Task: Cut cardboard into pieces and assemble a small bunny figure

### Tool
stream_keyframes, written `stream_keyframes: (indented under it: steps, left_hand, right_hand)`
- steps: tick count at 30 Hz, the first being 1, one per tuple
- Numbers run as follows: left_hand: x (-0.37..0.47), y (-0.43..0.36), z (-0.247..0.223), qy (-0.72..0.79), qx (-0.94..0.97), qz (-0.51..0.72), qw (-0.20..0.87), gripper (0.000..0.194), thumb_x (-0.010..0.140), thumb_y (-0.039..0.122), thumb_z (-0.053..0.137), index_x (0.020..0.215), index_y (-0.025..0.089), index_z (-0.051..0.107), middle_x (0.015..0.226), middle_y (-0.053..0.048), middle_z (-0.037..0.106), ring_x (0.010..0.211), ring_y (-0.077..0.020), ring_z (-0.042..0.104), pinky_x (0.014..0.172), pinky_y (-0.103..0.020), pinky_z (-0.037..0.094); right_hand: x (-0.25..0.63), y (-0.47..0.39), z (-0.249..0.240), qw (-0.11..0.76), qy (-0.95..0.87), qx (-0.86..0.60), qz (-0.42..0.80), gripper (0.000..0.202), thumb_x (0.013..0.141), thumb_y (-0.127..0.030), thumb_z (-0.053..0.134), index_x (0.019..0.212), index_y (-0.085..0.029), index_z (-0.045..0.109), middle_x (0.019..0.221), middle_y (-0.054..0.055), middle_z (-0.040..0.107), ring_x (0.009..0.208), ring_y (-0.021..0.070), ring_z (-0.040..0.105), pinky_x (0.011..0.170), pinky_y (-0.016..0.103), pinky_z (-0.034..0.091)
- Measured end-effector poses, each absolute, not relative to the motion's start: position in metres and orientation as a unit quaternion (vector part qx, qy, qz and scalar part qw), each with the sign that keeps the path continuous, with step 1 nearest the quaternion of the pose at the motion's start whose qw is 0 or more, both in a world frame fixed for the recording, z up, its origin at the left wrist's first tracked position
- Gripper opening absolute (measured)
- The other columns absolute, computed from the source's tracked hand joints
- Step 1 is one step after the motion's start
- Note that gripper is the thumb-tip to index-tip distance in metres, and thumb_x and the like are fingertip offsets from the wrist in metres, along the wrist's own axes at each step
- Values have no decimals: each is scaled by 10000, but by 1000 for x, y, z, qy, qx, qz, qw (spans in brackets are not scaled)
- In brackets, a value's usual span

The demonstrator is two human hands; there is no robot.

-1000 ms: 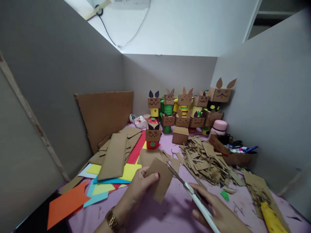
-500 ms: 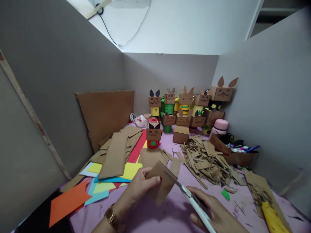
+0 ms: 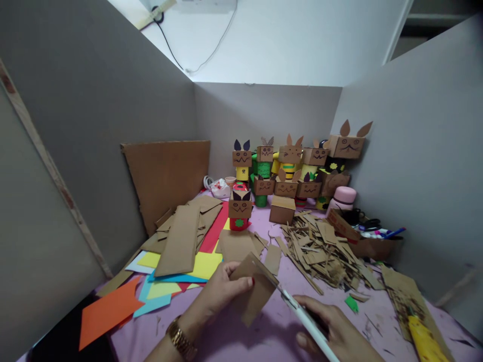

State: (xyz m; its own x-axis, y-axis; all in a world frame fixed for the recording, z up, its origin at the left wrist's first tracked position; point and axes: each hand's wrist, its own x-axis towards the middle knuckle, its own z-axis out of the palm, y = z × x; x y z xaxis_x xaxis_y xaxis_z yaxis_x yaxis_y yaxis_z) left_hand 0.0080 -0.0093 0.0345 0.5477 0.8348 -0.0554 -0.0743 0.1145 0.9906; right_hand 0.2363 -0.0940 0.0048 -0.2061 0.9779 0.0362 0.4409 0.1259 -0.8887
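My left hand (image 3: 230,289) grips a small brown cardboard piece (image 3: 257,296) at its left side, thumb with a red nail on its face. A gold watch sits on that wrist. In my right hand (image 3: 328,322) is a pair of white-handled scissors (image 3: 304,312), its fingers wrapped around the handles. The scissor blades lie along the upper right edge of the cardboard, and a narrow strip shows there. Part of the handles is hidden by my fingers. Just beyond the held piece, a flat cardboard piece (image 3: 237,245) and a smaller strip (image 3: 272,259) lie on the purple tablecloth.
Cardboard scraps (image 3: 317,249) are heaped at right, near a box of pens and scissors (image 3: 372,241). Boxy animal figures (image 3: 289,188) stand at the back. Colored paper (image 3: 109,309) and cardboard sheets (image 3: 179,241) lie left. A yellow glue gun (image 3: 424,337) rests at right front.
The scissor blades have moved from across the cardboard's face to its upper right edge, where they look closed together. The cardboard has shifted slightly right, along with the whole view.
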Motion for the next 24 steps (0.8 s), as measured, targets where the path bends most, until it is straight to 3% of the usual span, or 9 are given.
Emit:
stream_keyframes:
  steps: [5,14,24]
  left_hand:
    - [10,-8,32,340,556,351,672,308,633,380,712,770,107,668,662,-30,649,558,-118,562,517,-203,410]
    - [10,-12,34,330,559,329,686,306,645,365,714,808,107,687,691,-45,675,563,-115,574,523,-197,416]
    - [12,-12,34,343,529,337,699,295,629,355,729,797,116,684,705,-51,683,572,-122,591,527,-205,432]
  right_hand:
    - [237,-91,5,322,-685,-521,394,258,689,-307,629,921,-194,640,607,-46,431,572,129,347,524,233,314]
    - [227,-92,7,334,-670,-509,425,366,702,-340,607,1041,-200,601,632,-44,412,579,136,335,532,235,321]
    - [224,-93,3,334,-666,-522,414,332,694,-320,603,988,-167,624,593,-56,346,565,129,295,505,248,253]
